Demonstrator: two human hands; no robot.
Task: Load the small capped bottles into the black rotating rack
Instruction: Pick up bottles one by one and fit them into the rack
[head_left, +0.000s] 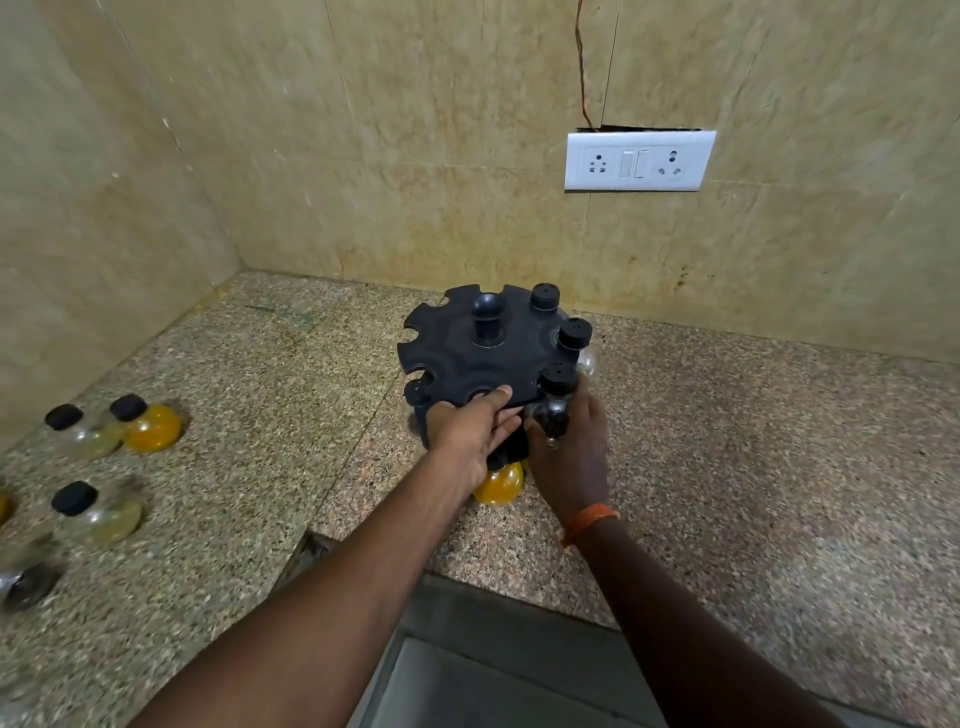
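Steadying the black rotating rack (467, 353), which is standing toward the far edge of the surface (753, 441), a person is seating one more small capped bottle. The left grip (475, 434) is pinching the near rim of the rack's top disc, with the thumb lying on top and the fingers running beneath. The right grip (574, 452) is curling round a dark-filled bottle (555, 418), whose black cap (558, 376) is sitting at a notch on the disc's near-right rim. Two loaded caps (575, 332) are already showing further round that side, and the notches on the left are gaping empty. An orange-filled bottle (498, 483) is peeking out just below both hands. Whether it is hanging from a lower tier or resting on the surface is not showing.

The job seems to be calling for a firm hold on the disc so it is not spinning away while the neck is sliding fully home. Letting go is probably safe only once the cap is bearing on the rim.

Four loose bottles (150, 423) are waiting near the surface's left edge, some pale, one orange, and the nearest one blurred. The speckled granite is running into a corner of beige tiled walls (363, 156). A white socket plate (640, 161) is hanging on the back wall beyond the far edge, with a thin wire (582, 67) climbing from it. An orange thread band (589, 522) is circling the right wrist.
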